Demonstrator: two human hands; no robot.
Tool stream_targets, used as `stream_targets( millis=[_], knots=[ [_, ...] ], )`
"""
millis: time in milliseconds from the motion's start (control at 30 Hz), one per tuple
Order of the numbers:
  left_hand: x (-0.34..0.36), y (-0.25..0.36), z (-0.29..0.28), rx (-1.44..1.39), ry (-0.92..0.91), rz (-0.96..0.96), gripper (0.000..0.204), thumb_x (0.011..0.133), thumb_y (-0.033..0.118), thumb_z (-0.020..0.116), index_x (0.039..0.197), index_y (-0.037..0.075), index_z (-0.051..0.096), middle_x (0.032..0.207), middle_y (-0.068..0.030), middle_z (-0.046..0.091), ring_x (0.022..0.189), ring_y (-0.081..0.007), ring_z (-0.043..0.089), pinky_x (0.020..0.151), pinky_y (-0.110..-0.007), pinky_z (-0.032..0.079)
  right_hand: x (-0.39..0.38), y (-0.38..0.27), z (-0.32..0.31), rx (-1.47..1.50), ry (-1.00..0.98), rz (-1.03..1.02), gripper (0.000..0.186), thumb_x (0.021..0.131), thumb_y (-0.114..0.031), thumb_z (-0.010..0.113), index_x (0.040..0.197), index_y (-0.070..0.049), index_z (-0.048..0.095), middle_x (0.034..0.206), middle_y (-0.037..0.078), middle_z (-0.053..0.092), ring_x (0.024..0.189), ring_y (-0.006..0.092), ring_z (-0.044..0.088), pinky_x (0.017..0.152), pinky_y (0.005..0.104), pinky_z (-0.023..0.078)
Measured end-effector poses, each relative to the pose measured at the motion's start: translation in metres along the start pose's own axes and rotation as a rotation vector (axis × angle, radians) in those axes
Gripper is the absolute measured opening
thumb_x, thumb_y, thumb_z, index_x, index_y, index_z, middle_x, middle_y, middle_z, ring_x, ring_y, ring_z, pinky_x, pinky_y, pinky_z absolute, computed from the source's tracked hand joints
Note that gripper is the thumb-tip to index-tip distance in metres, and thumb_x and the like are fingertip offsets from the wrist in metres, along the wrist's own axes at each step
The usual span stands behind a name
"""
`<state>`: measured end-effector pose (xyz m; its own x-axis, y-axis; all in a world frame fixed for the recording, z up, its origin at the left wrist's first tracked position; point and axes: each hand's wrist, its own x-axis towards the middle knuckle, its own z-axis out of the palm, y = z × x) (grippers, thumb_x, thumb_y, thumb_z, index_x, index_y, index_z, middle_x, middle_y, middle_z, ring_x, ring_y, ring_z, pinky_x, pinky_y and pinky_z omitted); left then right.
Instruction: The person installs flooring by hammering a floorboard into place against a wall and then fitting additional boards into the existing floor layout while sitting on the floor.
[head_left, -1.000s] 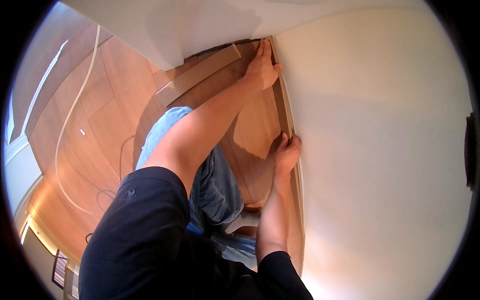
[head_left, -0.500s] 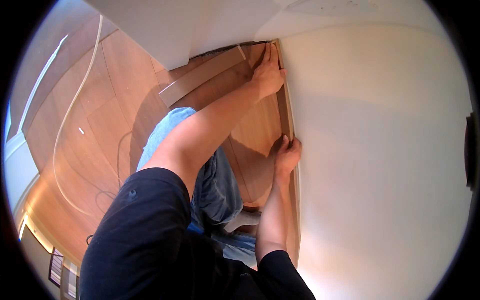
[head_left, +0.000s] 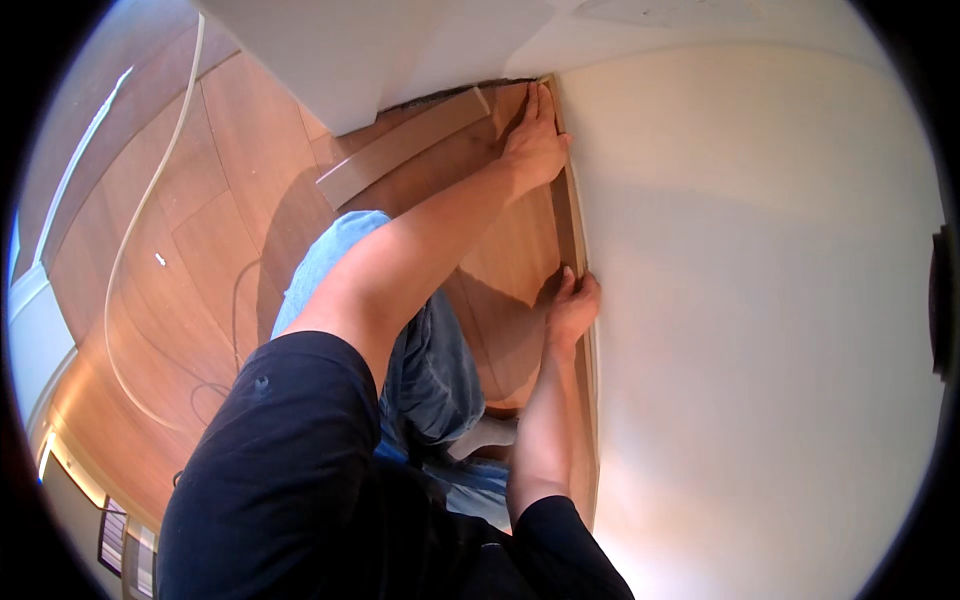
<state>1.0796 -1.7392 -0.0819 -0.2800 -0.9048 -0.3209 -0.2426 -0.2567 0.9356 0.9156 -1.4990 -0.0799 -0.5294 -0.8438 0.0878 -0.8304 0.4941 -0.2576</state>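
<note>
A long brown skirting board stands on edge along the foot of the white wall on the right. Near the far corner my left hand presses against it, fingers stretched out toward the corner and thumb at its top edge. Closer to me, my right hand is closed over the same board, with the thumb on the room side and the other fingers bent over the top edge. On the floor left of my left hand lies a loose, short brown board.
Wood-plank flooring spreads to the left, with a pale cable curving across it. A white wall corner juts in at the far side. A dark ragged gap runs along the far wall's foot. My bent knee is beneath my left arm.
</note>
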Motion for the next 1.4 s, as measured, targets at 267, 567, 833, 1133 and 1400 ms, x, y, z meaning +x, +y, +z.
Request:
stream_targets(
  millis=[267,567,833,1133,1400],
  knots=[
    [0.010,-0.011,0.008,0.172,0.075,0.078,0.087,0.104,0.024,0.056,0.164,-0.004,-0.001,0.174,-0.0209,-0.002,0.149,-0.0405,0.039,0.119,-0.041,0.041,-0.003,-0.001,0.000,-0.049,-0.058,0.029,0.037,0.099,-0.027,0.070,0.119,0.005,0.068,0.111,0.025,0.068,0.103,0.0465,0.064,0.089,0.0501,0.053],
    [0.012,-0.005,0.012,0.146,0.055,0.023,0.087,0.105,0.023,0.055,0.164,-0.004,-0.002,0.174,-0.0212,-0.005,0.148,-0.0395,0.041,0.118,-0.040,0.043,0.005,0.009,0.006,-0.094,0.016,-0.069,0.037,0.102,-0.026,0.065,0.122,0.005,0.067,0.110,0.026,0.070,0.098,0.0446,0.068,0.085,0.0488,0.055],
    [0.018,-0.009,0.015,0.199,0.055,0.033,0.090,0.106,0.029,0.055,0.163,-0.003,-0.006,0.174,-0.0209,-0.007,0.146,-0.0391,0.044,0.116,-0.041,0.045,-0.016,0.001,-0.018,0.047,0.092,-0.155,0.033,0.103,-0.018,0.062,0.130,0.002,0.065,0.117,0.023,0.071,0.107,0.0415,0.068,0.091,0.0465,0.056],
    [0.005,-0.013,0.038,0.202,0.011,0.032,0.089,0.106,0.028,0.054,0.162,-0.008,-0.005,0.171,-0.0303,-0.007,0.151,-0.0480,0.030,0.124,-0.043,0.034,-0.099,0.113,-0.004,0.903,0.230,0.753,0.038,0.108,-0.028,0.056,0.132,0.000,0.063,0.125,0.019,0.069,0.118,0.0357,0.066,0.097,0.0444,0.054],
    [0.028,-0.057,0.043,0.359,0.106,0.318,0.096,0.106,0.043,0.053,0.155,-0.022,0.003,0.167,-0.0388,0.004,0.159,-0.0466,0.005,0.131,-0.044,0.008,-0.114,0.199,0.001,1.270,0.480,1.029,0.041,0.108,-0.036,0.058,0.135,-0.006,0.053,0.130,0.017,0.061,0.116,0.0302,0.062,0.100,0.0461,0.054]
  ],
)
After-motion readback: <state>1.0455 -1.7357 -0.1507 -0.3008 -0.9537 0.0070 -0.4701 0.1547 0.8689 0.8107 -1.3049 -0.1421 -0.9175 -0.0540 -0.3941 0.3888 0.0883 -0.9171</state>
